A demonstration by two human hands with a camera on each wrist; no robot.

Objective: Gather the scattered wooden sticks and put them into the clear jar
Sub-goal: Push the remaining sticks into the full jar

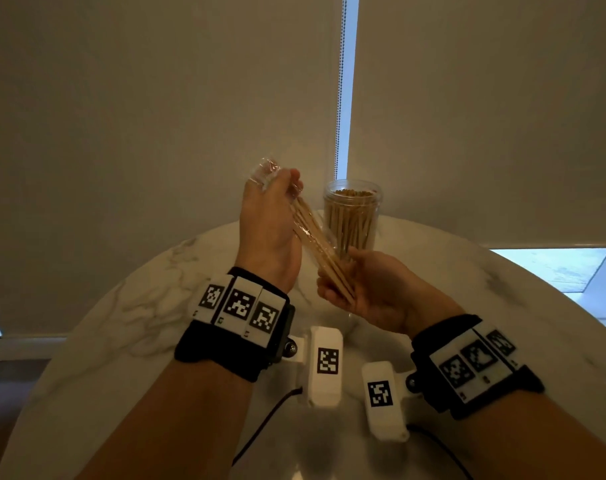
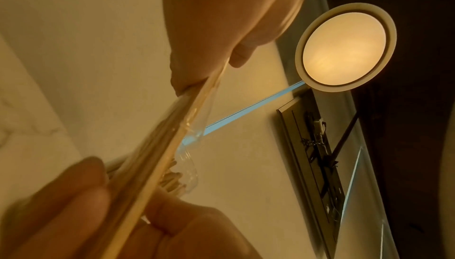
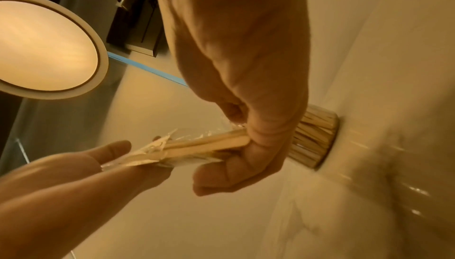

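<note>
**Slide the wrapper off, keep the sticks bunched**

The left hand pinches the clear wrapper at the bundle's upper end. Draw it along the wooden sticks, not sideways, so none fan out or snag the film. The right hand has its grip curled round the bundle's lower end; hold firm. Behind on the counter, the clear jar stands upright, already crowded, so feed the sticks in end-first.
</note>
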